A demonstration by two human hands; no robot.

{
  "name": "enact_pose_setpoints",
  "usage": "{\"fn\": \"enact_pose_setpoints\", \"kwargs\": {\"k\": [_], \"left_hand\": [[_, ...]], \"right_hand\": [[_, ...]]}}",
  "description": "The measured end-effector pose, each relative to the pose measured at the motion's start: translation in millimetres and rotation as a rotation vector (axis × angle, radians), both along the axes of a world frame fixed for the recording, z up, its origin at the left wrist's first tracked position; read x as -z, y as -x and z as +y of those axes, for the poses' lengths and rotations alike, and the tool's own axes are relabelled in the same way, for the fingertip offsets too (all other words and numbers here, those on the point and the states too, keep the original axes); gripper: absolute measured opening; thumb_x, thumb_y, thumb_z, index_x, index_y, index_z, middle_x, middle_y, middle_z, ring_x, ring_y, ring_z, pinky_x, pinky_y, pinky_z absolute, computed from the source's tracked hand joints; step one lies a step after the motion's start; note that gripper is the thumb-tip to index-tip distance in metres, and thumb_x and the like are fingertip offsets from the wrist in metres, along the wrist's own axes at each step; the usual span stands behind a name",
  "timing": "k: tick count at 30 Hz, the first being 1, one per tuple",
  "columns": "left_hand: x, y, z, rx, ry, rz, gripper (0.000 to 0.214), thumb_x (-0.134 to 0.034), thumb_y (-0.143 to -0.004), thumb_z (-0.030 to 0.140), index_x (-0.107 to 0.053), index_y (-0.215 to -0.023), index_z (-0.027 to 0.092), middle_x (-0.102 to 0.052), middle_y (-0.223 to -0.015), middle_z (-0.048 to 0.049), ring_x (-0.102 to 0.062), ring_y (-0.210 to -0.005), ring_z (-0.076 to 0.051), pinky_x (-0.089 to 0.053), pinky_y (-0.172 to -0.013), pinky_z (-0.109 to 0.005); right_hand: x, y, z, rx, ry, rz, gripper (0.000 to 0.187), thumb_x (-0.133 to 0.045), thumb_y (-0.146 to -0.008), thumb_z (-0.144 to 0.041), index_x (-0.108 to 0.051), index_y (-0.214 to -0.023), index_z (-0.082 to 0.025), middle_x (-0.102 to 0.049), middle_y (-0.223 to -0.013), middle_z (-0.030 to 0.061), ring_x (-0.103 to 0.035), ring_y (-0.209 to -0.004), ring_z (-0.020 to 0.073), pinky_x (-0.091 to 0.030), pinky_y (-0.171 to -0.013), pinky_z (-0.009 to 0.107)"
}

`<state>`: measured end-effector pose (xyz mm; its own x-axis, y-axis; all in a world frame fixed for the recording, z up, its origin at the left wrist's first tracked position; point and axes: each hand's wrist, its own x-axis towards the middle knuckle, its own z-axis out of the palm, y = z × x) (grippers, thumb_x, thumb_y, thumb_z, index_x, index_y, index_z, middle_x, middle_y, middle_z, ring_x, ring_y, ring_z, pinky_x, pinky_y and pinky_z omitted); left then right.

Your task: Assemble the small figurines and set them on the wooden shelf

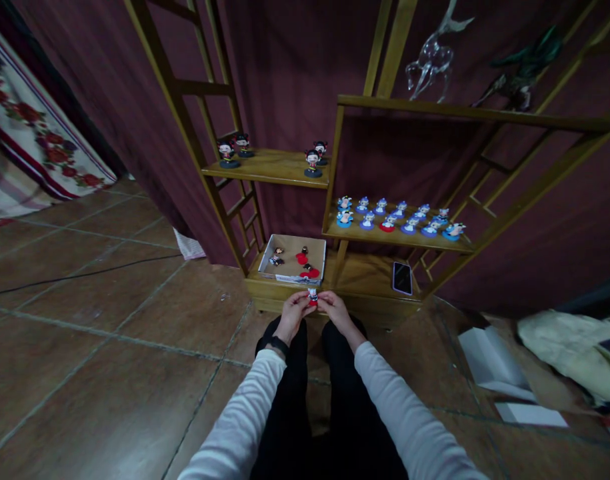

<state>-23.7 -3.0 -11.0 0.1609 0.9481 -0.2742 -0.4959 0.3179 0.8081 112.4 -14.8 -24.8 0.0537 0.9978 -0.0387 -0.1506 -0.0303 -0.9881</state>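
Both my hands meet in front of me over my knees, pinching a small figurine (313, 296) with a red base between them. My left hand (295, 312) grips it from the left and my right hand (335, 311) from the right, fingers closed on it. Just beyond them an open cardboard box (291, 269) on the lowest shelf holds a few more figurine parts and red bases. Several blue-based figurines (395, 217) stand in rows on the middle shelf. Dark-based figurines (313, 163) stand on the upper left shelf.
A wooden shelf unit (385, 103) stands against a dark red curtain. A phone (402, 277) lies on the lowest shelf at the right. White boxes (489, 363) and a pale bag (575, 350) lie on the tiled floor at right. A cable (85, 272) crosses the floor at left.
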Motion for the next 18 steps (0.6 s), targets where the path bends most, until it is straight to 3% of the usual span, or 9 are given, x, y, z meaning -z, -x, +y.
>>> {"fn": "enact_pose_setpoints", "kwargs": {"k": [6, 18], "left_hand": [[1.8, -2.2, -0.4, 0.031, -0.027, 0.013, 0.037, -0.075, -0.057, 0.011, -0.062, -0.091, 0.013, -0.064, -0.069, -0.0027, -0.063, -0.065, -0.013, -0.053, -0.071, -0.029], [4.1, -6.7, 4.0, 0.006, -0.031, 0.075, 0.030, -0.070, -0.058, 0.008, -0.058, -0.084, 0.013, -0.063, -0.068, -0.0018, -0.061, -0.058, -0.011, -0.052, -0.062, -0.026]], "right_hand": [[1.7, 0.8, 0.5, 0.016, 0.022, -0.023, 0.026, -0.064, -0.065, -0.039, -0.058, -0.084, -0.021, -0.063, -0.077, -0.0001, -0.060, -0.066, 0.0136, -0.052, -0.064, 0.030], [5.7, 1.1, 3.6, 0.010, 0.070, -0.036, 0.029, -0.066, -0.063, -0.039, -0.059, -0.084, -0.020, -0.065, -0.078, 0.0007, -0.062, -0.062, 0.0134, -0.054, -0.061, 0.030]]}}
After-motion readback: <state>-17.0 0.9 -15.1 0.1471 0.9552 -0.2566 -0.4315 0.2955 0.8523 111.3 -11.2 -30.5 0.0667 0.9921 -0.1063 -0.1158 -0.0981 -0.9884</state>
